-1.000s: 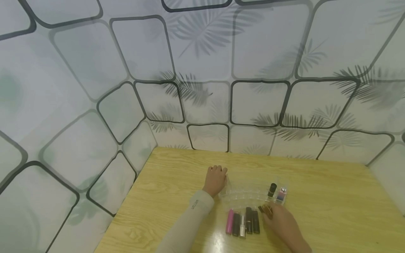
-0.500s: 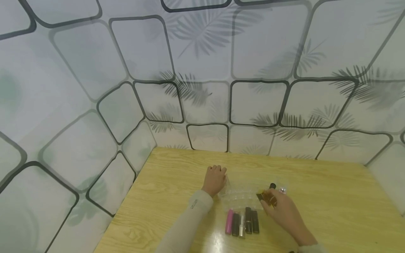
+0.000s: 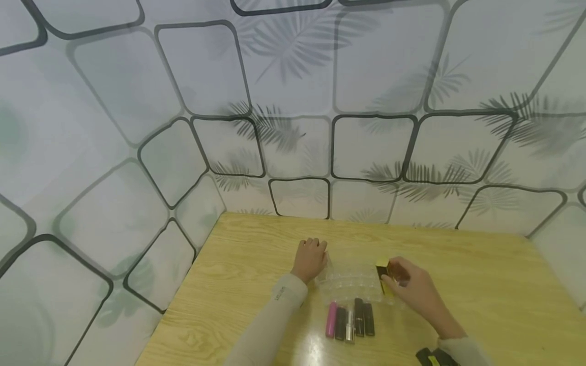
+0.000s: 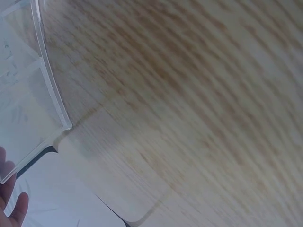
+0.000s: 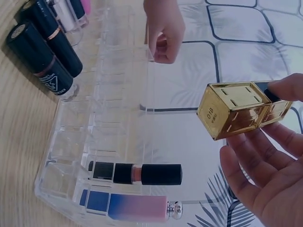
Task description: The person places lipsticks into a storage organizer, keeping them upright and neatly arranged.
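Observation:
My left hand (image 3: pixel 309 260) grips the left end of a clear lipstick organizer (image 3: pixel 350 279); its fingertips (image 4: pixel 19 208) show at the clear wall in the left wrist view. My right hand (image 3: pixel 414 284) holds a gold lipstick (image 5: pixel 232 109) with a black band, thumb on one side and fingers on the other. That lipstick is above the organizer's right part, tilted, its "018" end facing the right wrist camera. Two tubes stand in slots at the organizer's right end: a black lipstick (image 5: pixel 161 174) and a pink-and-blue lipstick (image 5: pixel 137 206).
In front of the organizer, a row of tubes lies on the wooden table (image 3: pixel 256 284): a pink tube (image 3: pixel 331 320), a clear-and-silver tube (image 3: pixel 350 328) and several black ones (image 3: pixel 369 320). A patterned wall (image 3: pixel 297 147) rises behind the table.
My right hand has lifted the gold lipstick from beside the row of tubes, carrying it up and away from me over the organizer's right part. The left hand has stayed in place.

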`<state>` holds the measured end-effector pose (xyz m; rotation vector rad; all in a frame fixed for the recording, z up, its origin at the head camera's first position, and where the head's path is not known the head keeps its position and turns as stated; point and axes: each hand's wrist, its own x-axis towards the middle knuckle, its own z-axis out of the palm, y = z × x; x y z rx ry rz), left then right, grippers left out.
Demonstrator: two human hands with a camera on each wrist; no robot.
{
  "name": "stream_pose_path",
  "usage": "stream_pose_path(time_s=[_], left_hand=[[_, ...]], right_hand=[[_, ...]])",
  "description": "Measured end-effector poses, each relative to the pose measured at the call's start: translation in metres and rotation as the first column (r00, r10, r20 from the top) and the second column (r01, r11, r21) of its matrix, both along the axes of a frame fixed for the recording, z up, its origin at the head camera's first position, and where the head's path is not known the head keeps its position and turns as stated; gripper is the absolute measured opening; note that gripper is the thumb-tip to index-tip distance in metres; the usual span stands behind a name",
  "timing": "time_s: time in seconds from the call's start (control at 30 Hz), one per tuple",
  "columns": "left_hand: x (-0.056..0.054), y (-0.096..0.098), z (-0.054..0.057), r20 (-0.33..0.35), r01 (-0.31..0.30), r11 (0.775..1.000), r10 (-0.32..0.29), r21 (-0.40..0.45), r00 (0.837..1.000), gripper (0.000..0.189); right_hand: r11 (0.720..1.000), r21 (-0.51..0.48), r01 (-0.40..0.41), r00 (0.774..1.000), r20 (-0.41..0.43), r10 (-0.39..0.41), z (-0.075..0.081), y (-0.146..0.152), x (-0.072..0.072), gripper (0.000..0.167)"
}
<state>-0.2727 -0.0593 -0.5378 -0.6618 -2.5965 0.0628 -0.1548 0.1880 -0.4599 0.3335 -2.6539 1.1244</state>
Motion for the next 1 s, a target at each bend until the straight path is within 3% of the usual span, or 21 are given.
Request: stream_pose_path(time_s=[0.2,0.67,1.0], left_hand=[[0.0,-0.001,0.0,0.004,0.002,1.0,-0.002,-0.002,1.0,0.014],[0.0,-0.002,0.0,0.0,-0.006,1.0,0.006,0.005,1.0,0.012],[0.0,-0.001,-0.001,-0.013,-0.004,1.0,0.004,0.011,1.0,0.013]], right_hand=[[0.999,-0.038,-0.012,0.998,0.053,0.014,0.004,0.005,-0.006,0.03],[0.998,-0.015,-0.058,0.995,-0.08,0.056,0.002,0.013,-0.025,0.028],[0.999,0.035,-0.028,1.0,-0.011,0.028,-0.007,0.016,-0.038,0.033]])
